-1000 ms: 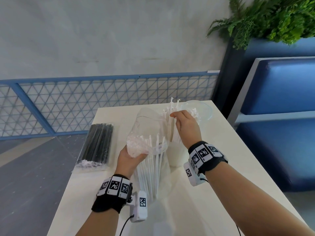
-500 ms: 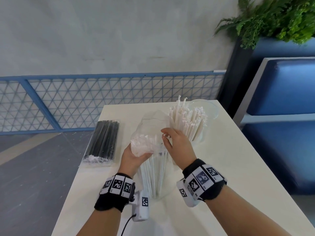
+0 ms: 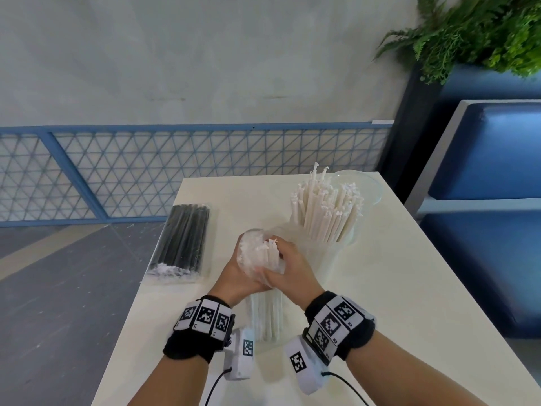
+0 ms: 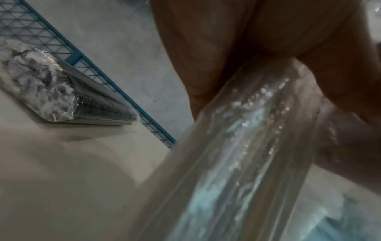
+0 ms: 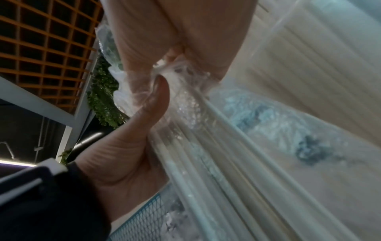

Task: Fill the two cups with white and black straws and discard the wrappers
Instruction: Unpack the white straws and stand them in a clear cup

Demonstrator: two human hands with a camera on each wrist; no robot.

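Both hands meet at the centre of the head view, over the near half of the table (image 3: 409, 288). The left hand (image 3: 234, 273) curls round the clear wrapper (image 3: 248, 247) near its open top, and the right hand (image 3: 289, 271) wraps its fingers round the white straws (image 3: 270, 253) that remain inside it, thumb pressed against the plastic in the right wrist view. The rest of this bundle hangs down between the wrists toward 6 o'clock.

At 1 o'clock from the hands stands a cup (image 3: 348, 241) already packed with upright white straws. A second cup (image 3: 371, 186) sits behind it at 1 o'clock, partly hidden and, as far as can be seen, empty. The sealed pack of black straws (image 3: 183, 238) lies flat at 10 o'clock, near the table's left edge.

The likely step is drawing the last white straws out of the wrapper. The risks lie in the grip: the plastic is slippery, so a loose hold may let straws slide out of the bottom and scatter on the table or floor. The full cup has little room left; forcing more in could tip it or push it into the cup behind. A sweeping left elbow could also nudge the black pack off the edge.
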